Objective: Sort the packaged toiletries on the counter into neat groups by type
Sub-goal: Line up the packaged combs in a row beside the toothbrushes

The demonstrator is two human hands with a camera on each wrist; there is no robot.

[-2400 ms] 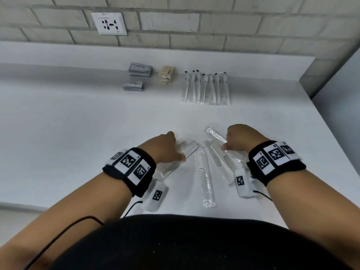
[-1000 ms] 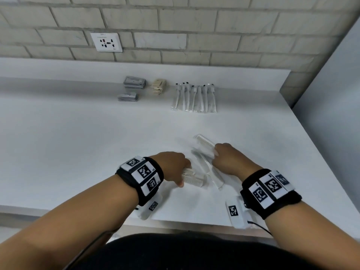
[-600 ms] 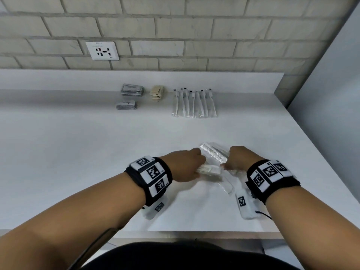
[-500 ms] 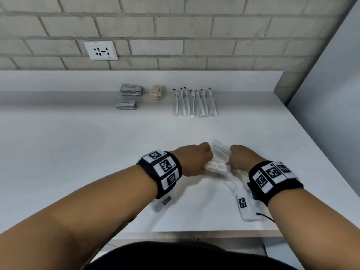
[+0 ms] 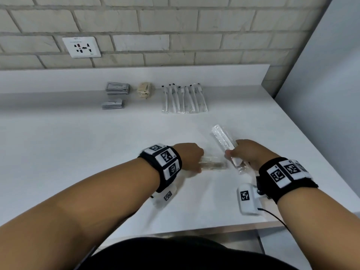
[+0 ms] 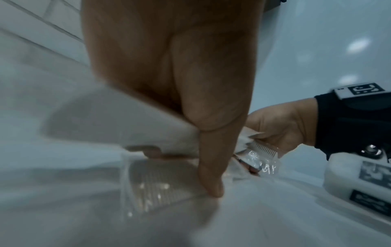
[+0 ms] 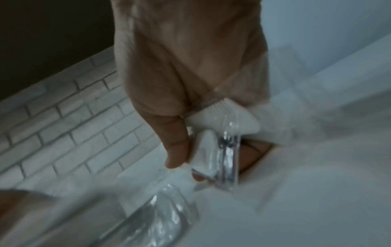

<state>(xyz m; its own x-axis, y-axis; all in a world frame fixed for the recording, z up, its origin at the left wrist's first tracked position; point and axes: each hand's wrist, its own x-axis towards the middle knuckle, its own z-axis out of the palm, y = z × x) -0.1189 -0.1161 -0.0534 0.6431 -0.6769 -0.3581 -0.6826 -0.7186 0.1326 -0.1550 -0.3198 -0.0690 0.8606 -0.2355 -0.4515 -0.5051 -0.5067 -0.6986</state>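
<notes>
My left hand pinches one clear-wrapped comb low over the white counter. The left wrist view shows its thumb on the comb's wrapper. Just to the right, my right hand grips a bundle of wrapped white combs that sticks out up and left from the fist. The right wrist view shows this hand's fingers curled round the comb bundle. A small gap separates the two hands.
At the back of the counter lie two stacks of grey packets, a beige packet stack and a row of wrapped toothbrushes. A wall socket sits above. A grey wall bounds the right side.
The hands, together at the comb bundle half a second ago, have drawn apart. My left hand has moved left with a single comb while the right keeps the bundle.
</notes>
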